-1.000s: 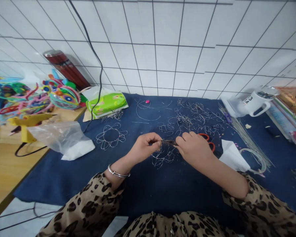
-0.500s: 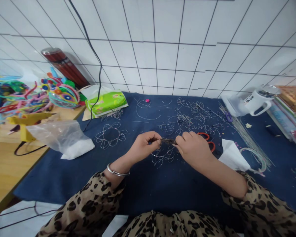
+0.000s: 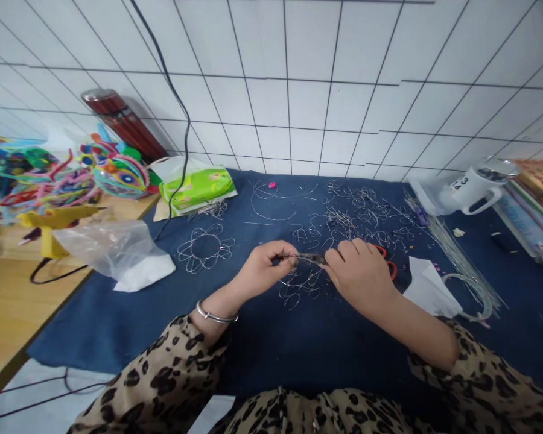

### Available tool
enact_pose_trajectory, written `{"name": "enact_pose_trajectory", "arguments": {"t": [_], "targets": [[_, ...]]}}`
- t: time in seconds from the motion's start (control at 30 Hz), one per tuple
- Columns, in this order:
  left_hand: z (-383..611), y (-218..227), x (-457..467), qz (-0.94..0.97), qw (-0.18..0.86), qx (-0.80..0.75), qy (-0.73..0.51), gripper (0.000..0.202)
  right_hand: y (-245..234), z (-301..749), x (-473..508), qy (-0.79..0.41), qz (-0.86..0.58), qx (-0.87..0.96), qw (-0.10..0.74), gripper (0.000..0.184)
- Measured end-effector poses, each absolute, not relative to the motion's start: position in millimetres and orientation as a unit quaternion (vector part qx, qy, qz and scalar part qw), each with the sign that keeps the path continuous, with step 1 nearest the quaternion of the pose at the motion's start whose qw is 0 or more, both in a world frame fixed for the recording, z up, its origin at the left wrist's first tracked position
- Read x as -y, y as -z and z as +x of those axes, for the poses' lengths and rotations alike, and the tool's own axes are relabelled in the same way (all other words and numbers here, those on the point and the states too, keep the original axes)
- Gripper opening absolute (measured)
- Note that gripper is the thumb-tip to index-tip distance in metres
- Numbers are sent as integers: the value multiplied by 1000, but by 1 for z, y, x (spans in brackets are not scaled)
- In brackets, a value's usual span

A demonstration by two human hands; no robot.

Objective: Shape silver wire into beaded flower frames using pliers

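Note:
My left hand (image 3: 268,265) is closed, thumb and forefinger pinched on a piece of thin silvery wire (image 3: 299,290) whose bent loops hang below both hands. In my right hand (image 3: 356,270) is a pair of dark pliers (image 3: 315,258), the handles mostly hidden by the fingers. The pliers' jaws point left and meet the wire close to my left fingertips; exactly where they bite is too small to tell. Left of my hands lies a flower-shaped wire ring (image 3: 206,248) with several looped petals.
Beyond my hands spreads a heap of wire scraps (image 3: 344,214). Red-handled scissors (image 3: 391,270) lie partly behind my right hand. Straight wires (image 3: 457,259), white paper (image 3: 429,286) and a white mug (image 3: 482,187) are at right; a plastic bag (image 3: 117,247), tissue pack (image 3: 199,188) and yellow glue gun (image 3: 49,232) at left.
My right hand with the pliers has shifted slightly right, so a bit more of the jaws and wire shows between my hands. The left hand has barely moved. The view has tilted slightly.

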State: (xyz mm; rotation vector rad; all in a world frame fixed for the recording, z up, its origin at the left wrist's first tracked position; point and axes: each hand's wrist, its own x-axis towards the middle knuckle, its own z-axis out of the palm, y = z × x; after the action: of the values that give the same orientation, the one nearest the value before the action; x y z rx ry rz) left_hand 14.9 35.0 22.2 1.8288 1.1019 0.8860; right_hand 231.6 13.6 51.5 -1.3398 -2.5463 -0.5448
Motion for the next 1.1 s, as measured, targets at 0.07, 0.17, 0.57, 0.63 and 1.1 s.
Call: {"name": "enact_pose_trajectory", "arguments": {"t": [0.07,0.17,0.57,0.63,1.1], "targets": [[15,-21,-35,723,406,-434,-353,11,-51,232,-14,190,-453,865,103,13],[15,-20,-35,725,407,-429,-353,9,-51,233,-14,198,-445,868,97,12],[15,-19,-35,734,404,-416,-353,10,-51,234,-14,198,-436,872,97,12],[15,-19,-35,734,403,-419,-351,9,-50,234,-14,195,-437,873,96,13],[17,-17,-34,704,457,-430,-332,6,-44,235,-18,106,-456,878,98,21]]}}
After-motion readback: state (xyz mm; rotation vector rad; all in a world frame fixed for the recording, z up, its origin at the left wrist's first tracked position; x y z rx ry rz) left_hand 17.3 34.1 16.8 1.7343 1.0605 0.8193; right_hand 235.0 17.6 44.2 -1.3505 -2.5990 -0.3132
